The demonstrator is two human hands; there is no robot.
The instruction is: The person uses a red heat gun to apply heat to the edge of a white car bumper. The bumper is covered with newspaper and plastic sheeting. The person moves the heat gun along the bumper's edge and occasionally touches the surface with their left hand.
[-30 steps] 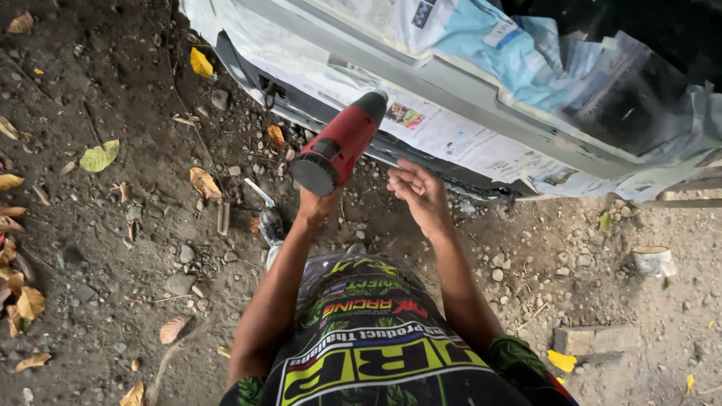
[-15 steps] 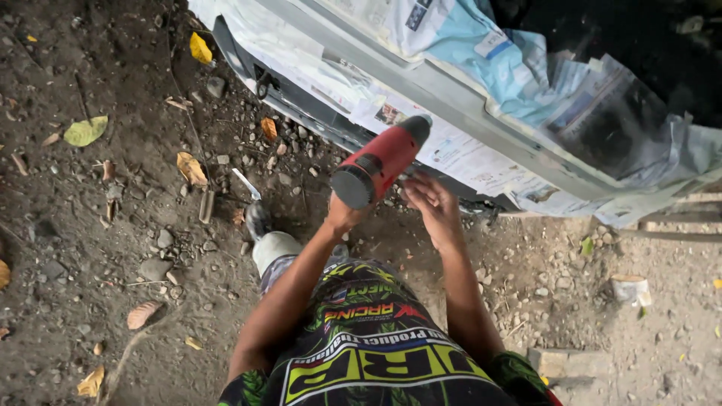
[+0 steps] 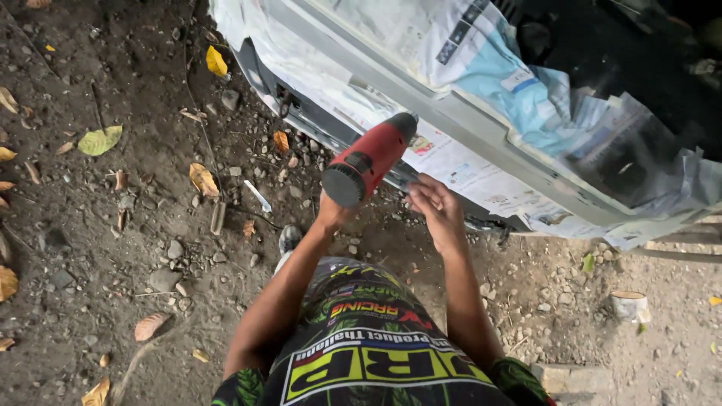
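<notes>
Your left hand (image 3: 331,214) grips the red power tool (image 3: 368,159) tight against the newspaper-masked panel (image 3: 451,113), your right hand (image 3: 436,210) loose-fingered, empty beside it, above leaf-strewn dirt (image 3: 113,225).

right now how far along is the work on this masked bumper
Done: newspaper already covers the grey panel. In hand: the left hand holds a red power tool with its nose at the panel's lower edge; the right hand is beside it. Left: cannot tell.
</notes>
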